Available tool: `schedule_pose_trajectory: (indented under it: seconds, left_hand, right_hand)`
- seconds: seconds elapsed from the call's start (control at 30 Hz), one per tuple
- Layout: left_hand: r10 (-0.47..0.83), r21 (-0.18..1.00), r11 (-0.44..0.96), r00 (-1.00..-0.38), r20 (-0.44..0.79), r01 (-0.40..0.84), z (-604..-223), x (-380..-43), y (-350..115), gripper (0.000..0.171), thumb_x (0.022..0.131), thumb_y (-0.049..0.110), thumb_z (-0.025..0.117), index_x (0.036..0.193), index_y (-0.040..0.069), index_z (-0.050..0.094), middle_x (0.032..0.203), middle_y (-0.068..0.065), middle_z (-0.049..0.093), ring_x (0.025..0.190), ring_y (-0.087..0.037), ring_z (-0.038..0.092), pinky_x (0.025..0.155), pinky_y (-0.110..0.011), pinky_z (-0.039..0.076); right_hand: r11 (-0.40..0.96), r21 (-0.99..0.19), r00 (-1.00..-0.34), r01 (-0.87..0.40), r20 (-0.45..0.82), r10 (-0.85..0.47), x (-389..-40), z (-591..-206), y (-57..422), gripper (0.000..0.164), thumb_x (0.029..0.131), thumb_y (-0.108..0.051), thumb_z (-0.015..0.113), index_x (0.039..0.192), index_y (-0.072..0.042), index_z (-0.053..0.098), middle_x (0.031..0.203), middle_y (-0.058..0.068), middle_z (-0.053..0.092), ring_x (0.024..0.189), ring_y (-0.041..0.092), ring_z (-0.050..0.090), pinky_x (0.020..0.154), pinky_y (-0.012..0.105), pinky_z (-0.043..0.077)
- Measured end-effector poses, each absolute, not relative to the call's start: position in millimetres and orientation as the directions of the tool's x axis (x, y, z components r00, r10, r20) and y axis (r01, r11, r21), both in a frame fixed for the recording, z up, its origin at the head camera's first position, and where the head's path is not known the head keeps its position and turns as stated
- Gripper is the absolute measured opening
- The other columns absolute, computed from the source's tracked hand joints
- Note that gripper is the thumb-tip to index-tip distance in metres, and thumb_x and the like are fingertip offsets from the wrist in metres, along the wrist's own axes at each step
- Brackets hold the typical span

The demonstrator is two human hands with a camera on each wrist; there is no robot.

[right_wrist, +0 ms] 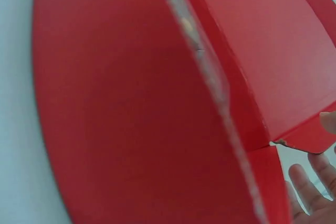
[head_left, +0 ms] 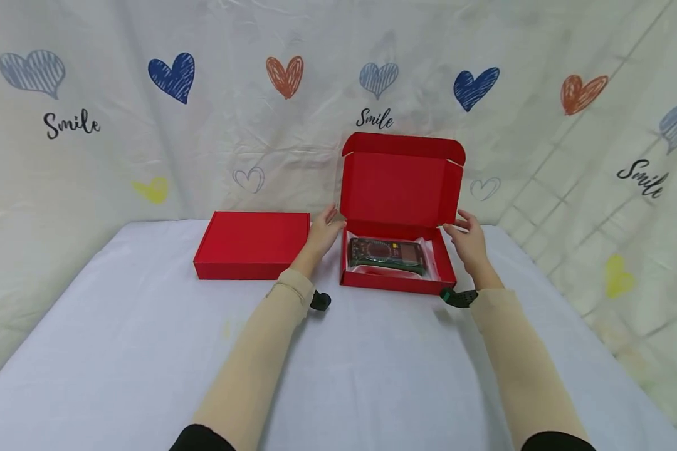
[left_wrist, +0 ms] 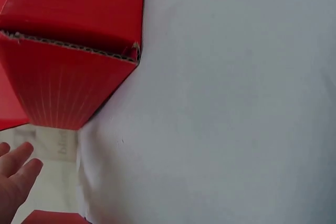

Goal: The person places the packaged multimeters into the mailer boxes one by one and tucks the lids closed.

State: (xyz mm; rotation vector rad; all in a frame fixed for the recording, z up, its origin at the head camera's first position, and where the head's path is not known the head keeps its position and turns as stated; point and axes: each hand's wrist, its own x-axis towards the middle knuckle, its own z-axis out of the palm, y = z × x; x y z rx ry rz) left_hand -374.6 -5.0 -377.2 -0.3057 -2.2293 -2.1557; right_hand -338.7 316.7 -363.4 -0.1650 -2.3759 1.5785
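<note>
An open red cardboard box [head_left: 397, 286] stands on the table with its lid [head_left: 400, 188] raised. Inside lies a dark multimeter [head_left: 386, 254] in clear plastic wrap. My left hand [head_left: 323, 235] is by the box's left rear corner, between it and a closed red box [head_left: 254, 241]. Its fingers look straight and apart from the cardboard in the left wrist view. At the right rear corner is my right hand [head_left: 468, 243], its thumb by the lid's side flap [right_wrist: 307, 135] and its other fingers spread behind. Whether it touches the flap is unclear.
A white cloth [head_left: 383, 369] covers the table. Behind it hangs a pale curtain [head_left: 310, 138] printed with hearts and "Smile". A dark wrist device [head_left: 459, 297] sits at my right wrist, and another [head_left: 320, 301] at my left.
</note>
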Motion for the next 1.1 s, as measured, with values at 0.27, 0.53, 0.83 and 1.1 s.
schedule_pose_trajectory:
  seconds: [0.27,0.53,0.83,1.1]
  left_hand:
    - [0.144,0.991,0.047,-0.982,0.119,0.127,-370,-374,-12,0.065,0.102,0.012,0.056,0.162,0.011,0.031,0.162,-0.010,0.039,0.148,-0.025,0.038,0.117,-0.040,0.035]
    - [0.207,0.984,0.000,-0.963,0.172,0.176,-362,-373,-10,0.063,0.102,0.005,0.054,0.161,0.004,0.030,0.158,-0.017,0.042,0.147,-0.026,0.038,0.117,-0.037,0.035]
    - [0.235,0.984,-0.027,-0.956,0.175,0.174,-367,-366,-5,0.061,0.103,0.003,0.052,0.161,0.004,0.030,0.155,-0.021,0.046,0.144,-0.030,0.044,0.118,-0.039,0.034]
    - [0.253,0.981,-0.031,-0.948,0.194,0.193,-373,-361,-4,0.059,0.104,0.002,0.052,0.159,0.001,0.032,0.156,-0.020,0.044,0.145,-0.027,0.041,0.118,-0.039,0.034]
  right_hand:
    - [0.446,-0.890,-0.940,-0.093,0.226,0.255,-336,-370,316,0.058,0.107,-0.021,0.052,0.159,-0.006,0.034,0.147,0.024,0.050,0.128,0.036,0.052,0.110,0.045,0.045]
    - [0.488,-0.866,-0.940,-0.106,0.248,0.236,-335,-367,312,0.057,0.108,-0.024,0.052,0.159,-0.006,0.035,0.143,0.025,0.055,0.127,0.035,0.054,0.110,0.046,0.045]
    - [0.539,-0.836,-0.944,-0.106,0.255,0.210,-332,-368,313,0.054,0.109,-0.022,0.051,0.158,-0.005,0.038,0.140,0.029,0.057,0.131,0.041,0.053,0.110,0.055,0.042]
    - [0.579,-0.811,-0.951,-0.085,0.239,0.195,-328,-372,315,0.051,0.109,-0.028,0.050,0.155,-0.007,0.045,0.137,0.027,0.060,0.127,0.040,0.056,0.107,0.054,0.045]
